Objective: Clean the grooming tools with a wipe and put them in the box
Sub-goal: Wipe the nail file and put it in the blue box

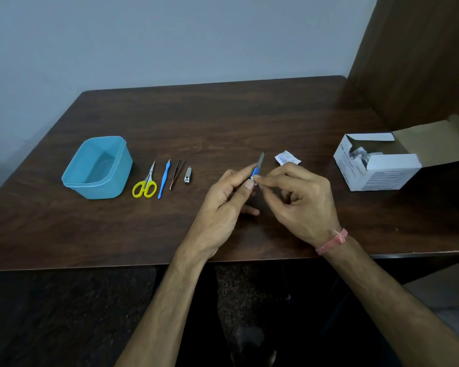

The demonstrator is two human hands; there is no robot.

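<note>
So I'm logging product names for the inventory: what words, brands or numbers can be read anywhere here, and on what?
"BD": logo on the left face of the white carton, only just legible.
Carton's other print, including the lines on its front face: too small and blurred to read.
Torn sachet on the table: printed lines, too small to read.
Blue box, scissors, nail clipper: no text visible.

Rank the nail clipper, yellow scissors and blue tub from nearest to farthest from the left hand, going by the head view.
Measured from the left hand:
1. Nail clipper, on the table just to its left.
2. Yellow scissors, further left, past the tweezers and the blue tool.
3. Blue tub, at the far left end of the row.
</note>
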